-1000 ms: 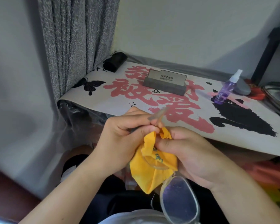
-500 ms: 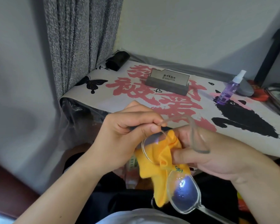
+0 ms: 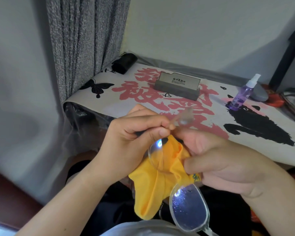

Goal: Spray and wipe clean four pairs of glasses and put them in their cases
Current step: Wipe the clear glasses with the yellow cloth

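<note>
Saw left hand (image 3: 126,142) pinching glasses (image 3: 187,208) temple, right hand (image 3: 228,164) pinching yellow cloth (image 3: 153,184) on upper lens, held over lap, off surface (image 3: 143,92). Lower lens spotted w/ droplets. Risk imo: thin frame twisting, or slipping, if I rubbed too hard.

Two bare hands are showing, a left hand (image 3: 126,140) and a right hand (image 3: 225,160), and between them they are holding one pair of clear-framed glasses (image 3: 189,212) and one bunched yellow cloth (image 3: 153,186). On the printed table mat, three glasses cases are lying: one open grey box case (image 3: 176,90), one black soft case (image 3: 124,63) and one rounded grey case (image 3: 260,94). One purple spray bottle with a white nozzle (image 3: 242,96) is standing there too.
</note>
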